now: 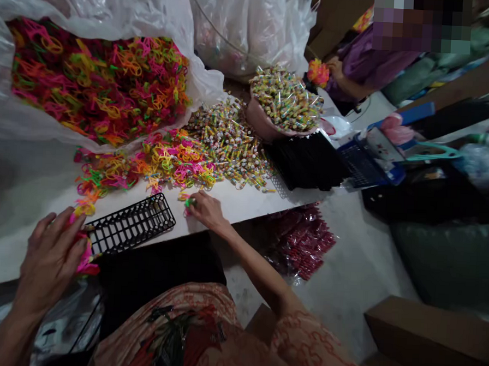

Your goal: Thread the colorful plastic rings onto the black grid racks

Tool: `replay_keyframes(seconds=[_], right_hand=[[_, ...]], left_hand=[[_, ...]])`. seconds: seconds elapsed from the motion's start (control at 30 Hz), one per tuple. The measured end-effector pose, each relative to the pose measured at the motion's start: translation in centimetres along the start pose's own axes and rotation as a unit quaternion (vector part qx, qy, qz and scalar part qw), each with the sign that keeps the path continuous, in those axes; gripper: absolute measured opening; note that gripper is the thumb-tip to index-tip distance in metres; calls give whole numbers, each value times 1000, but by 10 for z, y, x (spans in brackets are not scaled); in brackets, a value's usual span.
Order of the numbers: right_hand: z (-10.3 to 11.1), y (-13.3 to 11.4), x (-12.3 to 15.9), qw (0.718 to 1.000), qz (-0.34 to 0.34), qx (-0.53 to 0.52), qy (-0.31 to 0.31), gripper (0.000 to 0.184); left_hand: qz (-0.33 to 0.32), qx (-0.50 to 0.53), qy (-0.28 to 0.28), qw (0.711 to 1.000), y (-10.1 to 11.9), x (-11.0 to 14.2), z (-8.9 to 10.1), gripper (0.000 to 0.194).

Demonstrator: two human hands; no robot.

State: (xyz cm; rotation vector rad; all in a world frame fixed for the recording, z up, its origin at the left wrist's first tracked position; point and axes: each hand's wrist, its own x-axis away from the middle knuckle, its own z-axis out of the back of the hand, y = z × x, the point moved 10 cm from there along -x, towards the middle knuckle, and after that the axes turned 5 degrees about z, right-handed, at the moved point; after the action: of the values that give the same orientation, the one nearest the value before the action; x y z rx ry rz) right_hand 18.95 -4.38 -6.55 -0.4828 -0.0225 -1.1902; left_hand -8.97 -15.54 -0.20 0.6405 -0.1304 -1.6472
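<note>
My left hand (pixel 52 257) is closed round a bunch of pink and yellow rubber bands (pixel 85 259) at the near left edge of the white table (pixel 243 202). Beside it lies a black plastic grid tray (pixel 129 225). My right hand (pixel 205 208) rests on the table to the right of the tray, its fingertips pinching a green rubber band (pixel 189 202). Just beyond it spreads a loose pile of neon rubber bands (pixel 159 165).
A big clear plastic bag (pixel 98 82) full of neon bands fills the far left. Small colourful tubes (pixel 230 141) lie heaped mid-table, with more in a pink bowl (pixel 264 124). Another person's hand (pixel 334 67) holds a bundle of bands at the far right. Cardboard boxes (pixel 429 337) stand on the floor.
</note>
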Motion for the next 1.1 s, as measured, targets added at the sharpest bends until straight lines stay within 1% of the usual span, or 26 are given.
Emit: replay_keyframes(seconds=[0.07,0.13,0.17,0.23,0.3,0.37,0.43,0.47,0.6,0.7,0.8,0.87,0.93,1.0,1.1], right_hand=[[11,28,13,999,-42,9,11,25],[26,53,20,997,-71,11,21,27],[33,63,19,996,-79,11,29,29],[50,75,7,995,-82,24,50,31],[61,78,-14,994,-71,55,60,31],[65,77,-33,993,-57,87,48,31],[64,72,-43,993,-43,103,33,32],[65,69,-44,993,-38,107,34,32],[69,55,-26,991,-39,109,68,30],[68,50,-14,987,-78,124,67,32],[68,57,-9,980,-133,142,42,36],[76,65,-6,974,-161,152,42,36],[87,72,-2,969,-168,170,57,36],[97,77,3,967,-158,189,72,38],[107,86,11,961,-168,204,83,37]], left_hand=[[-16,2,18,1000,4,-4,1,65],[-34,2,24,999,9,-9,-1,65],[-40,1,20,999,10,-11,-4,65],[-45,-1,8,999,10,-14,-8,64],[-46,-4,3,999,9,-13,-10,63],[-43,-8,3,999,8,-11,-9,63],[-30,-15,3,999,6,-8,-7,63],[-21,-18,0,1000,6,-8,-7,64],[-2,-19,-13,1000,7,-9,-7,65],[3,-22,-13,1000,8,-10,-7,64],[2,-27,-12,1000,8,-11,-7,64],[1,-23,-10,1000,9,-11,-6,65],[3,-17,-10,1000,10,-11,-6,66],[4,-9,-8,1000,11,-12,-5,66],[3,3,-4,1000,15,-13,-3,66]])
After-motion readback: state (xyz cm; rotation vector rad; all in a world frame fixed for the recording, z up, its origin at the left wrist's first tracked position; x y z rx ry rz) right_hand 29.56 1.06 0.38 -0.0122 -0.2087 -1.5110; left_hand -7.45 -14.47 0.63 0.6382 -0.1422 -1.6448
